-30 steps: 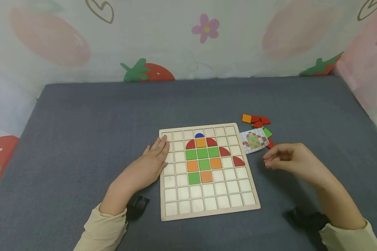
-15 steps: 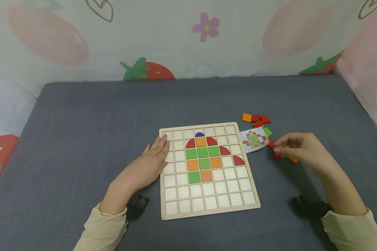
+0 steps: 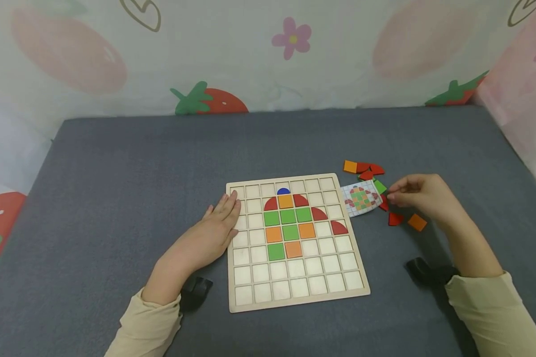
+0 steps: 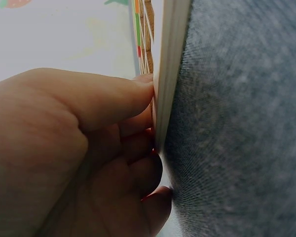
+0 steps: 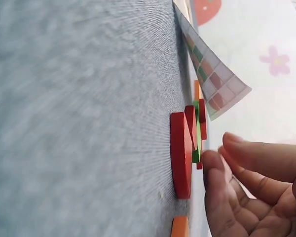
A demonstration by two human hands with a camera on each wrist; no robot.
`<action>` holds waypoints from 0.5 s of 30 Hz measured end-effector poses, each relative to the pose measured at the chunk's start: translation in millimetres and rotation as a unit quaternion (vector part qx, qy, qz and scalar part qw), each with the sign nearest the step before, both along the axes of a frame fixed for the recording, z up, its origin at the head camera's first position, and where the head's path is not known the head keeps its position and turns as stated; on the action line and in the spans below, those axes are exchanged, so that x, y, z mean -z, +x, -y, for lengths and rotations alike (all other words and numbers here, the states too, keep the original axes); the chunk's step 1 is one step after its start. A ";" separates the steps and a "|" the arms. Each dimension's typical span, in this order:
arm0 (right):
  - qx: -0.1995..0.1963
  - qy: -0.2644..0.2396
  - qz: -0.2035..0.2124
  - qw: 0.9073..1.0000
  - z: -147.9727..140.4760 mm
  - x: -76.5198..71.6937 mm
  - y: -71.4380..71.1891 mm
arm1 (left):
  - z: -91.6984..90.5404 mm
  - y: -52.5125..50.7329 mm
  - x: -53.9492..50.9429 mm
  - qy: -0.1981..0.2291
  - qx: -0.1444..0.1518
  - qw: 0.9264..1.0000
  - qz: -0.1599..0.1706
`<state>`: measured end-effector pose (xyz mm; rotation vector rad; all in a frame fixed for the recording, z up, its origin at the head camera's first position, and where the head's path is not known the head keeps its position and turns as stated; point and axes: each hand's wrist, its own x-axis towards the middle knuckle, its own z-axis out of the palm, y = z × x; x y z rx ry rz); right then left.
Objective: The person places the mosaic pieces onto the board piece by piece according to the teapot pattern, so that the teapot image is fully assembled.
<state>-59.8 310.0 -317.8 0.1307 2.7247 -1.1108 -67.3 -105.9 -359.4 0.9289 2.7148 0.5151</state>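
Observation:
A square wooden grid board (image 3: pixel 299 303) lies on the dark cloth, with green, orange, red and blue pieces in several cells. My left hand (image 3: pixel 207 238) rests flat on its left edge, fingers straight over the frame; the left wrist view shows the thumb (image 4: pixel 116 96) against the board's edge (image 4: pixel 168 64). Just right of the loose pieces hovers my right hand (image 3: pixel 422 196), near a green piece (image 3: pixel 379 187). In the right wrist view its thumb (image 5: pixel 261 155) and bent fingers (image 5: pixel 218 182) stand slightly apart, with no piece visible between them.
A patterned card (image 3: pixel 361 198) lies against the board's right edge. Behind it are an orange square (image 3: pixel 350 166) and red pieces (image 3: pixel 376 169). Nearer the front lie a red piece (image 3: pixel 395 218) and another orange square (image 3: pixel 417 222). A printed curtain (image 3: pixel 330 74) hangs behind the table.
My right hand has moved away from me, uncovering the red piece and orange square beneath it. My left hand and the board have stayed in place.

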 end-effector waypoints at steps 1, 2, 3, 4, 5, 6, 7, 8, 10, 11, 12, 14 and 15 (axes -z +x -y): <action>0.001 0.005 -0.002 1.000 0.3 0.7 -1.4 | 0.1 0.0 0.1 0.000 0.000 1.000 0.000; 0.002 0.011 -0.003 1.000 0.7 1.1 -2.8 | 0.1 0.0 0.2 0.000 0.000 1.000 -0.001; 0.003 0.018 -0.004 1.000 1.3 1.6 -4.1 | 0.1 -0.1 0.3 0.000 0.000 1.000 -0.001; 0.004 0.023 -0.004 1.000 1.9 2.1 -5.2 | 0.2 0.0 0.3 0.001 0.000 1.000 -0.001; 0.005 0.028 -0.004 1.000 2.5 2.4 -6.4 | 0.2 -0.1 0.4 0.000 -0.001 1.000 -0.001; 0.006 0.030 -0.004 1.000 3.1 2.8 -7.6 | 0.2 -0.1 0.4 0.000 -0.001 1.000 -0.001; 0.007 0.033 -0.003 0.999 3.7 3.1 -8.7 | 0.1 -0.1 0.6 0.000 -0.001 1.000 -0.002; 0.008 0.034 -0.002 0.999 4.3 3.5 -9.7 | -0.1 -0.2 0.7 0.000 -0.001 1.000 -0.002; 0.009 0.038 0.000 0.999 5.3 4.1 -11.7 | -0.1 0.0 0.6 0.000 -0.001 1.000 -0.003; 0.010 0.041 0.002 0.999 5.9 4.4 -12.7 | -0.2 0.0 0.6 0.000 -0.001 1.000 -0.004; 0.011 0.046 0.003 0.999 6.5 4.6 -13.6 | -0.2 0.0 0.8 0.001 -0.001 1.000 -0.003; 0.010 0.052 0.006 0.999 8.0 4.6 -15.2 | -0.3 0.0 0.8 0.001 -0.001 1.000 -0.003; 0.008 0.056 0.007 0.998 8.8 4.5 -16.0 | -0.3 0.0 0.8 0.002 -0.001 1.000 -0.003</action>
